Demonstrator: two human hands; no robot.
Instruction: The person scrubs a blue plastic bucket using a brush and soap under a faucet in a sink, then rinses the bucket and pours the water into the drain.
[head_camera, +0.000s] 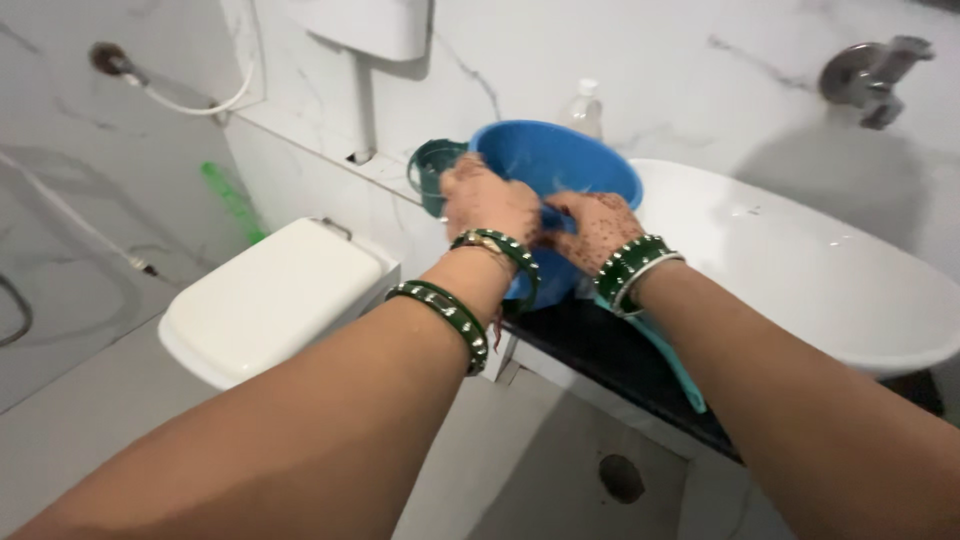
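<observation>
Gripping blue bucket (560, 165) rim | left hand (488, 203) closed | right hand (598, 228) closed

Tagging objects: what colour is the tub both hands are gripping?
Blue tub, plain, no pattern; seen from the head camera.

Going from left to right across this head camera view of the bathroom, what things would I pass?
Green brush handle → white toilet lid → dark green mug → left hand → right hand, both on the blue bucket → white basin → wall tap.
</observation>
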